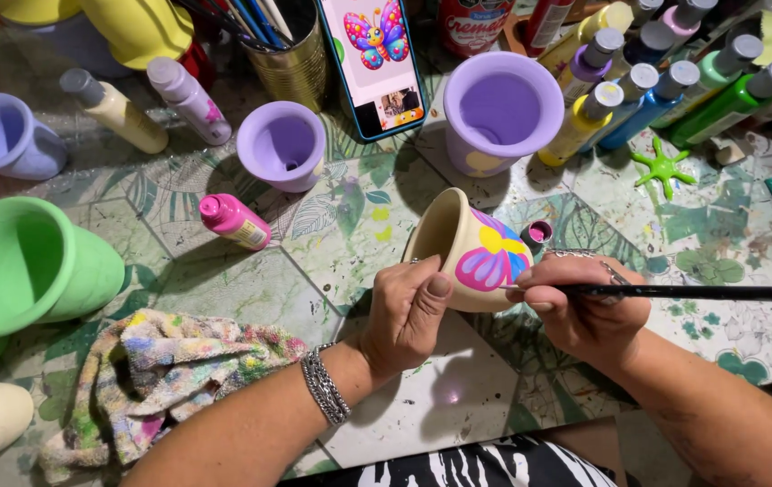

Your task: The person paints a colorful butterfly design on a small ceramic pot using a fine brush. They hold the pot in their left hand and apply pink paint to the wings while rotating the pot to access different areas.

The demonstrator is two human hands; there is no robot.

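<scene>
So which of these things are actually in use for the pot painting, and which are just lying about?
In use:
left hand steadying the cream pot
right hand holding the black brush
small open pink paint pot
phone showing a butterfly picture

Lying about:
paint-stained rag
green pot
two purple pots
pink paint bottle
green star

Paint-stained worktable (223,289) with leaf-patterned covering under bright, even light

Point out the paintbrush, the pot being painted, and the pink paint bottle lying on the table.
paintbrush (692,292): head view, on its black handle.
cream pot (444,233): head view, on its unpainted side.
pink paint bottle (234,221): head view, on its body.
</scene>
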